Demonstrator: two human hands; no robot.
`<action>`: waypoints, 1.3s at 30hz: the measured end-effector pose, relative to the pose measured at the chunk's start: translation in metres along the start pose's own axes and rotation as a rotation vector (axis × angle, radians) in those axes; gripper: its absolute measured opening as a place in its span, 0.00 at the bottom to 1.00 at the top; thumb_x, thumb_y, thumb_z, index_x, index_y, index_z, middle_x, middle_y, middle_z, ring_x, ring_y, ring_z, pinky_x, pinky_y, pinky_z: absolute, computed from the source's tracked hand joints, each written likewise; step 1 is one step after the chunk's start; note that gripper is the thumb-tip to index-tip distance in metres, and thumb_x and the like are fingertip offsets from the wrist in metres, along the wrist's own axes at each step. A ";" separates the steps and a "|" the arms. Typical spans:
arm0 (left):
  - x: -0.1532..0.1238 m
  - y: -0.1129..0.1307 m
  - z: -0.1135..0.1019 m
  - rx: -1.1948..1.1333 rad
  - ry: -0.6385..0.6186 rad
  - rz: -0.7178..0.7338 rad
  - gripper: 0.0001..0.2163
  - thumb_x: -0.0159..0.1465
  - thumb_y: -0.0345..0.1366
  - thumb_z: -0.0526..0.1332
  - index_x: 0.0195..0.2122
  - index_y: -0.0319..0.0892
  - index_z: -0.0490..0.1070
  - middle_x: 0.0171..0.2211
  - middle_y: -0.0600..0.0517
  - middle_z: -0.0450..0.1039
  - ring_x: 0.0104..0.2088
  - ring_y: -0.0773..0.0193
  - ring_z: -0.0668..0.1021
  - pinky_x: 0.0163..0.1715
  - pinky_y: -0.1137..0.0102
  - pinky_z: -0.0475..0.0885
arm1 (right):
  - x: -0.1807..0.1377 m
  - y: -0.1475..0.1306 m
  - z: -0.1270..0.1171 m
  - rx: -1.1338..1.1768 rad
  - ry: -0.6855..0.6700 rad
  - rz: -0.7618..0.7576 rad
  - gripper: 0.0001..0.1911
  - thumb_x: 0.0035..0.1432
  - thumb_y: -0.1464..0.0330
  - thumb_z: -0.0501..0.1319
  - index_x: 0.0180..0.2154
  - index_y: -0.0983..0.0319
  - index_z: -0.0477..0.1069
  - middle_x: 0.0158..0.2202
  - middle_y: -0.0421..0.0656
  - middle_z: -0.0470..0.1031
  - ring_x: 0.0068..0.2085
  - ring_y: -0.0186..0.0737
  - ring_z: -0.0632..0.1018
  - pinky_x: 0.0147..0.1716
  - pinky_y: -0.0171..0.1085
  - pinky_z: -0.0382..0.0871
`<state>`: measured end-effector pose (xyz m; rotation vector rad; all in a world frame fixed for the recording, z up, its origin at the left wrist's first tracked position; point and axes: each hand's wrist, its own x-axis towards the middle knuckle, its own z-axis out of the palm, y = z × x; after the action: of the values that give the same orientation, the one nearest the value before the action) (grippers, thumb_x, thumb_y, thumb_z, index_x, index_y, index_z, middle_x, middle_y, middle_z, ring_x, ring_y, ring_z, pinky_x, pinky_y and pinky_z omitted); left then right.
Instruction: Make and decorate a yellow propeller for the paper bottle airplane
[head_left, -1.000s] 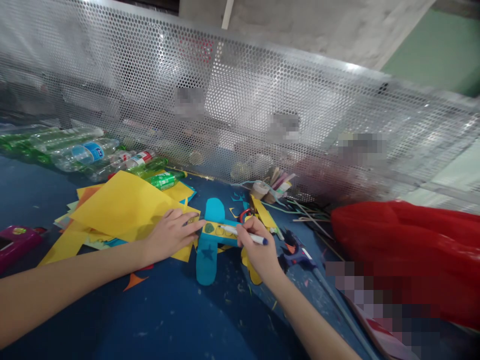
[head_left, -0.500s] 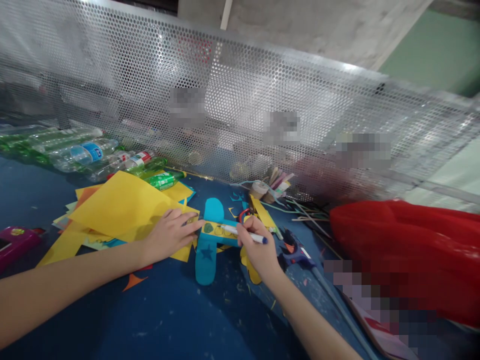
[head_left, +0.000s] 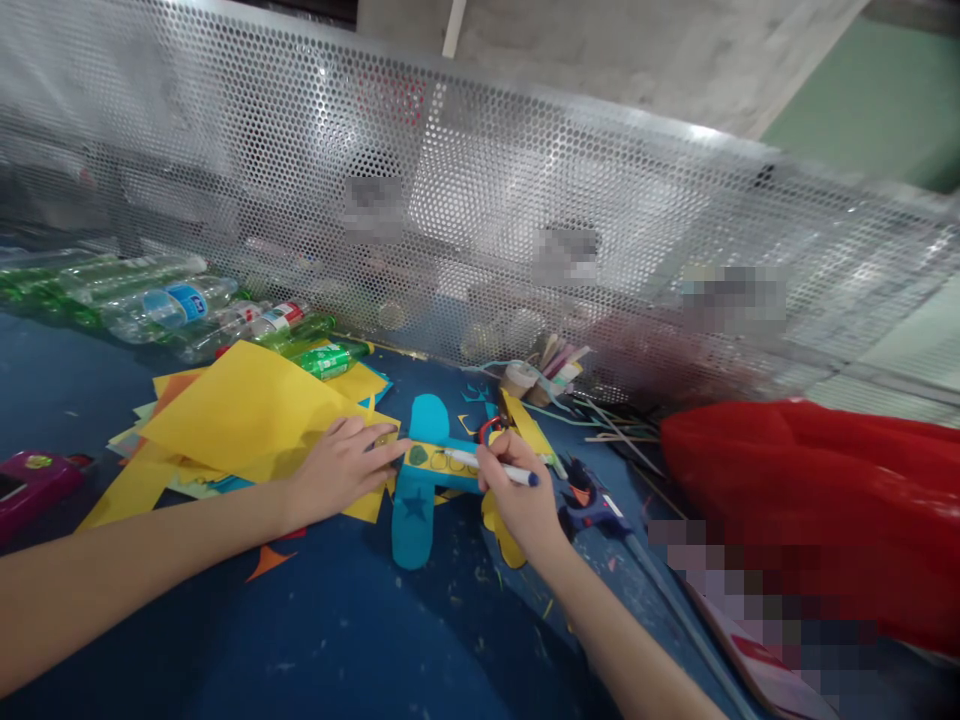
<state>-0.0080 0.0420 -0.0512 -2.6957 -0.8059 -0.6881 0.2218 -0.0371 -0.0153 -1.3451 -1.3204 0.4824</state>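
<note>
A blue paper airplane cutout [head_left: 412, 530] lies on the dark blue table, with a star drawn on its lower wing. Along its body runs a yellow strip [head_left: 429, 457] bearing a filled dark round shape and several outlined ones. My right hand [head_left: 517, 490] grips a white marker [head_left: 487, 466] with a dark blue end, its tip at one of the outlines. With fingers stretched out, my left hand [head_left: 349, 465] rests flat over yellow paper, fingertips touching the left end of the strip. A yellow cutout [head_left: 504, 540] lies partly hidden beneath my right hand.
Sheets of yellow paper [head_left: 240, 410] are stacked on the left, near a magenta tool [head_left: 37, 490]. Plastic bottles [head_left: 176, 303] line the back by a perforated metal screen [head_left: 480, 200]. To the right are a blue glue gun [head_left: 596, 505], a cup of sticks [head_left: 521, 378] and a red bag [head_left: 810, 480].
The marker tip has shifted very slightly over the outlined shape. My left hand stays in place, and the airplane cutout looks unmoved.
</note>
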 end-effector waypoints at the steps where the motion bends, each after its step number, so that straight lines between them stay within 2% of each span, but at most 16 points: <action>1: 0.000 0.000 0.000 0.000 -0.002 -0.002 0.16 0.71 0.43 0.48 0.57 0.51 0.66 0.54 0.49 0.69 0.44 0.56 0.71 0.44 0.61 0.65 | 0.000 0.000 0.000 -0.002 0.002 0.003 0.14 0.54 0.65 0.60 0.21 0.57 0.57 0.14 0.34 0.63 0.19 0.34 0.63 0.22 0.35 0.57; 19: 0.000 0.000 0.000 -0.031 -0.011 -0.011 0.18 0.72 0.44 0.44 0.57 0.51 0.66 0.54 0.48 0.68 0.45 0.57 0.70 0.45 0.61 0.63 | 0.000 -0.003 0.000 -0.022 0.023 0.023 0.14 0.52 0.67 0.59 0.20 0.57 0.57 0.14 0.33 0.62 0.19 0.34 0.63 0.22 0.35 0.57; 39: 0.000 0.000 0.000 0.006 -0.009 0.001 0.16 0.71 0.44 0.48 0.57 0.51 0.66 0.54 0.49 0.69 0.44 0.56 0.71 0.44 0.61 0.64 | 0.000 0.000 -0.002 -0.017 0.011 0.023 0.13 0.52 0.66 0.59 0.20 0.57 0.57 0.14 0.33 0.62 0.19 0.34 0.62 0.22 0.36 0.56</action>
<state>-0.0080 0.0423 -0.0514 -2.6957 -0.8082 -0.6726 0.2238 -0.0376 -0.0149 -1.3762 -1.3037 0.4803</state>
